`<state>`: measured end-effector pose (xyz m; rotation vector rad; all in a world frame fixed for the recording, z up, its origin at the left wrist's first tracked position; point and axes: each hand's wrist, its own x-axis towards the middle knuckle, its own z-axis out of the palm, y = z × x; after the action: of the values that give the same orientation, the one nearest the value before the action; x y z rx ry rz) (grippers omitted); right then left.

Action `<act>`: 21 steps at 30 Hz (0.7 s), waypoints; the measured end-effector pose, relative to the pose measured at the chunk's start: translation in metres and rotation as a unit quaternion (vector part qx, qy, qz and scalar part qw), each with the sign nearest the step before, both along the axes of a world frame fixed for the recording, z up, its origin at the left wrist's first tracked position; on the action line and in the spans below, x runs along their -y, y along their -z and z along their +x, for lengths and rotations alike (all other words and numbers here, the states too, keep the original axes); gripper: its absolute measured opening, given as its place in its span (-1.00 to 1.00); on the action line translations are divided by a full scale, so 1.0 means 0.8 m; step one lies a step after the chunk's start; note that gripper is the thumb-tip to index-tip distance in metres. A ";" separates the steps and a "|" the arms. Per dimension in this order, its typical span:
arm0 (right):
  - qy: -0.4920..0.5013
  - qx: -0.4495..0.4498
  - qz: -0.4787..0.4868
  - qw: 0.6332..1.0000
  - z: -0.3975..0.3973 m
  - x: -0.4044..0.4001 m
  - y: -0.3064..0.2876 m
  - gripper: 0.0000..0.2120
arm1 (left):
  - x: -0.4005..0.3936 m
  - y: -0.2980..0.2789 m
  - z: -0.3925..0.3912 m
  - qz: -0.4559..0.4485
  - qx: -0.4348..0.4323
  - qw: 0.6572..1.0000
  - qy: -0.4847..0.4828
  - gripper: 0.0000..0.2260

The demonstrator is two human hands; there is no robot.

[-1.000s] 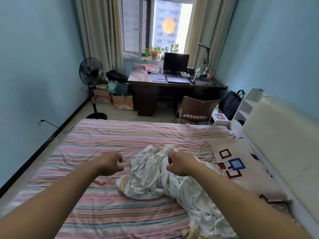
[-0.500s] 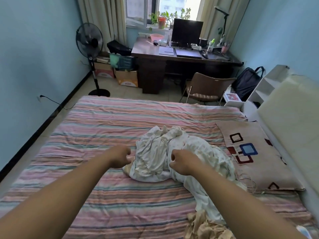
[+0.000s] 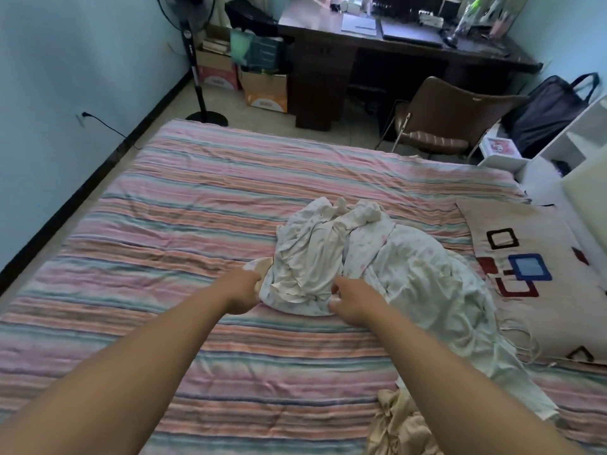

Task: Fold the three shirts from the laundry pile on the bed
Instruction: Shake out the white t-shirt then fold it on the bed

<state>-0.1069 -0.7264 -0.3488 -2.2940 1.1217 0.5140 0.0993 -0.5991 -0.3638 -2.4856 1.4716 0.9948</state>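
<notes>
The first shirt is only being picked: the laundry pile (image 3: pixel 345 257) lies mid-bed (image 3: pixel 197 208). Its 6 o'clock edge is pinched by the left hand (image 3: pixel 243 292) and right hand (image 3: pixel 349 302), grips closed. Lifting and spreading are called for next.

Beyond my fingers stood a dark wooden desk (image 3: pixel 387 44), a brown chair (image 3: pixel 443 123) before it. Far left of my fingers: pale blue wall (image 3: pixel 72 77), standing fan (image 3: pixel 197 60), cardboard boxes (image 3: pixel 262 87) on tiled floor (image 3: pixel 210 103). Far right: white shelf unit (image 3: pixel 565 149), dark bag (image 3: pixel 551 110).
</notes>
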 end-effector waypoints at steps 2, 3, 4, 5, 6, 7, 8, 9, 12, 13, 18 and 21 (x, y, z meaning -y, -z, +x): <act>-0.003 -0.006 0.001 1.000 0.001 0.005 0.038 -0.58 | 0.011 0.046 -0.002 0.000 -0.002 1.000 -0.007 -0.50; -0.005 -0.012 0.002 1.000 0.001 0.006 0.056 -0.58 | 0.017 0.069 -0.005 0.002 -0.007 1.000 -0.008 -0.51; -0.006 -0.017 0.004 1.000 0.000 0.008 0.073 -0.58 | 0.024 0.090 -0.010 0.006 -0.015 1.000 -0.007 -0.52; -0.004 -0.021 0.006 1.000 -0.002 0.011 0.091 -0.60 | 0.031 0.113 -0.015 0.010 -0.021 1.000 -0.003 -0.53; -0.001 -0.022 0.007 1.000 -0.004 0.013 0.107 -0.63 | 0.037 0.135 -0.019 0.017 -0.026 1.000 0.000 -0.53; 0.000 -0.021 0.006 1.000 -0.005 0.017 0.124 -0.66 | 0.043 0.154 -0.024 0.022 -0.028 0.999 0.005 -0.52; -0.002 -0.022 0.006 1.000 -0.007 0.020 0.140 -0.69 | 0.049 0.173 -0.027 0.027 -0.029 0.999 0.007 -0.51; -0.006 -0.025 0.006 1.000 -0.008 0.023 0.154 -0.71 | 0.054 0.193 -0.029 0.028 -0.028 0.999 0.005 -0.51; -0.019 -0.030 0.016 0.999 -0.012 0.031 0.196 -0.69 | 0.068 0.243 -0.027 0.001 -0.025 0.999 -0.044 -0.50; -0.021 -0.030 0.021 0.999 -0.014 0.033 0.208 -0.66 | 0.074 0.257 -0.024 -0.025 -0.028 0.996 -0.082 -0.48; -0.057 -0.060 0.030 0.996 -0.027 0.035 0.262 -0.62 | 0.101 0.319 -0.022 -0.088 -0.117 0.953 -0.264 -0.37; -0.066 -0.049 0.020 0.996 -0.031 0.037 0.286 -0.65 | 0.114 0.349 -0.021 -0.091 -0.166 0.931 -0.311 -0.35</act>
<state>-0.1318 -0.7559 -0.5779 -2.3401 1.0003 0.6992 0.0822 -0.6906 -0.6430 -3.1362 0.8503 1.4917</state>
